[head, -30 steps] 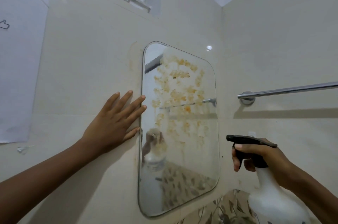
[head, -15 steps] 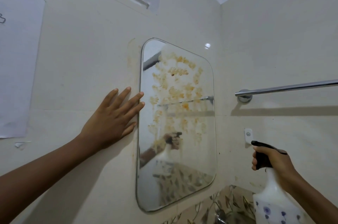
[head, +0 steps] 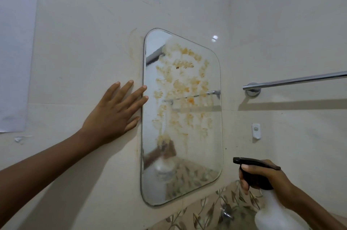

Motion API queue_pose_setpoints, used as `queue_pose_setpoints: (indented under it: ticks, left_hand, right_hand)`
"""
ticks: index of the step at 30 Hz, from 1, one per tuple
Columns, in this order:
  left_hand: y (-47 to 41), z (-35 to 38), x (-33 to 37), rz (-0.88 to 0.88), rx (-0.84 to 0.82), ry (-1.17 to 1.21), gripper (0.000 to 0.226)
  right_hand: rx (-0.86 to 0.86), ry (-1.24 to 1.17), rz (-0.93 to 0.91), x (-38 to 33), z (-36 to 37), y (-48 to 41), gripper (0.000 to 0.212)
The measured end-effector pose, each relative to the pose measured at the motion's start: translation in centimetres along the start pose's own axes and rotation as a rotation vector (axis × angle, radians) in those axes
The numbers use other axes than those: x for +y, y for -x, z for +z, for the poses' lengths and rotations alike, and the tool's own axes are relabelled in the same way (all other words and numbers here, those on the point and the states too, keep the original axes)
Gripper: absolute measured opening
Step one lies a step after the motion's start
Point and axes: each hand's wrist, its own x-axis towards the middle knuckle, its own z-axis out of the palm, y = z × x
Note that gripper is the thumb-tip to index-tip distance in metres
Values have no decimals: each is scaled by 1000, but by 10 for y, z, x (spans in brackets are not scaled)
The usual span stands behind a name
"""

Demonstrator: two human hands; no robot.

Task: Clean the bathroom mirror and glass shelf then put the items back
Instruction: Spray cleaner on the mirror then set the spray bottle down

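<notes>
Tiled wall (head: pixel 84 51) bears our flat, spread left hand (head: pixel 112 115) beside the mirror (head: pixel 182 117); our right hand (head: pixel 268 179) grips the spray bottle (head: pixel 272 211) — nozzle (head: pixel 236 160) pointing left at it.

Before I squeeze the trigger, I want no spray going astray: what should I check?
1. Grip: ok, right hand holds the spray bottle at the trigger.
2. Aim: ok, nozzle faces the mirror, level with its lower part.
3. Left hand out of the spray: not ok, flat on the wall, fingertips at the mirror's edge.
4. Glass clean: not ok, orange stains cover the upper and middle glass.
5. Wiping cloth ready: cannot tell, none in view.
6. Liquid left: cannot tell, bottle is opaque.
</notes>
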Motion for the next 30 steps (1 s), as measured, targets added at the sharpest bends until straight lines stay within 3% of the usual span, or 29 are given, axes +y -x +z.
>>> queue_pose_setpoints:
  ticks: [6, 13, 22, 27, 30]
  left_hand:
    - [0, 2, 0, 8, -5, 2, 59]
    - [0, 0, 0, 8, -13, 25, 60]
    - [18, -8, 15, 59, -60, 213, 56]
    - [85, -27, 76, 231, -8, 516, 38]
    - [138, -45, 116, 197, -86, 792, 27]
  right_hand:
    - [397, -45, 18, 22, -12, -8, 21]
    - [552, -37, 188, 48, -19, -9, 21]
    - [100, -40, 182, 26, 24, 26, 26]
    - [-98, -38, 298, 21, 57, 51, 26]
    - [-262, -64, 325, 25, 86, 67, 16]
